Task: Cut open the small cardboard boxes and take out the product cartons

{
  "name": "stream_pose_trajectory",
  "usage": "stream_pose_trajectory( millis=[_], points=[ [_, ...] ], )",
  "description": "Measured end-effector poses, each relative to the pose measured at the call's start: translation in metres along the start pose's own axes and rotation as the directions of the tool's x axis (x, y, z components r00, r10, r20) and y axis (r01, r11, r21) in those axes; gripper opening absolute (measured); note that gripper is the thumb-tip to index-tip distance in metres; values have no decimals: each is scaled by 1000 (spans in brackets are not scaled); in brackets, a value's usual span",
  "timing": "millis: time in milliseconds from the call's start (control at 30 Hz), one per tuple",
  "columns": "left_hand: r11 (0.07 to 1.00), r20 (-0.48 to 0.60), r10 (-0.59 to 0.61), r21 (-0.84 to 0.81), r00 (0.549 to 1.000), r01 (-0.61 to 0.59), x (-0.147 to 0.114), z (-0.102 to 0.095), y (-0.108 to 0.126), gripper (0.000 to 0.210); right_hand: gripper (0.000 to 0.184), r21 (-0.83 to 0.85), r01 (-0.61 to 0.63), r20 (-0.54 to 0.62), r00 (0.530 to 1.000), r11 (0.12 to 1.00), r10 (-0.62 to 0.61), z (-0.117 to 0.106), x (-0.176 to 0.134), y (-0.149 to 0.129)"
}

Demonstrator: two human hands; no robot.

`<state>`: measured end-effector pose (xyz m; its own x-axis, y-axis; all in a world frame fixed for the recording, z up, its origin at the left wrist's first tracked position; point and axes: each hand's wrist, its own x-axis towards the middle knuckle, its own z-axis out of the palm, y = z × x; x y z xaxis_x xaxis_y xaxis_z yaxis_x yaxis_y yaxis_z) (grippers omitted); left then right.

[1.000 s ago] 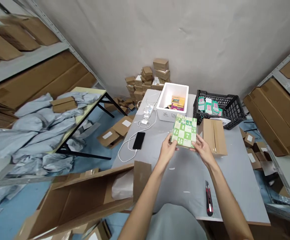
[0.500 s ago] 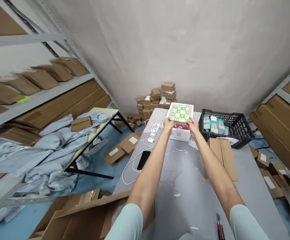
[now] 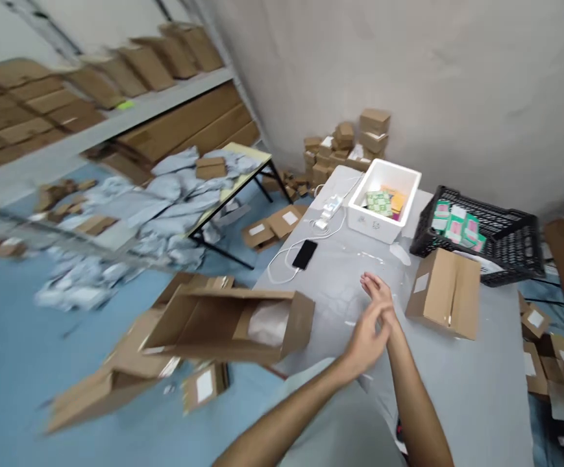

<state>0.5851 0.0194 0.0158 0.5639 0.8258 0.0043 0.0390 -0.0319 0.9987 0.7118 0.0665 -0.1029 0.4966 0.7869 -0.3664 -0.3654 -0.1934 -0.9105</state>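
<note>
Over the grey table my two hands meet and overlap, with nothing visible in either. My left hand has its fingers apart, crossing near the right wrist. The fingers of my right hand are stretched out, partly hidden behind the left. Beyond them stands a white foam box with handwriting on its front. Inside it lie a green checkered pack and a yellow item. A closed cardboard box with a white label sits to the right of my hands.
A black crate holds several green-and-pink packs. A black phone and white cables lie at the table's left edge. An open carton stands at left. Grey bags cover a side table; stacked cartons stand by the wall.
My hands have let go of the green checkered pack, which now lies in the foam box. They have drawn back toward me and come together. The view has turned left.
</note>
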Motion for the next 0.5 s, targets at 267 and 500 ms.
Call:
stream_pose_trajectory(
  millis=[267,500],
  points=[
    [790,-213,-610,-90,763,607,-193,-103,-44,18,89,-126,-410,87,903,903,421,-5,-162,121],
    [772,-756,-579,-389,304,503,-253,-270,-60,48,96,-307,-388,222,859,869,462,27,-185,137]
  ],
)
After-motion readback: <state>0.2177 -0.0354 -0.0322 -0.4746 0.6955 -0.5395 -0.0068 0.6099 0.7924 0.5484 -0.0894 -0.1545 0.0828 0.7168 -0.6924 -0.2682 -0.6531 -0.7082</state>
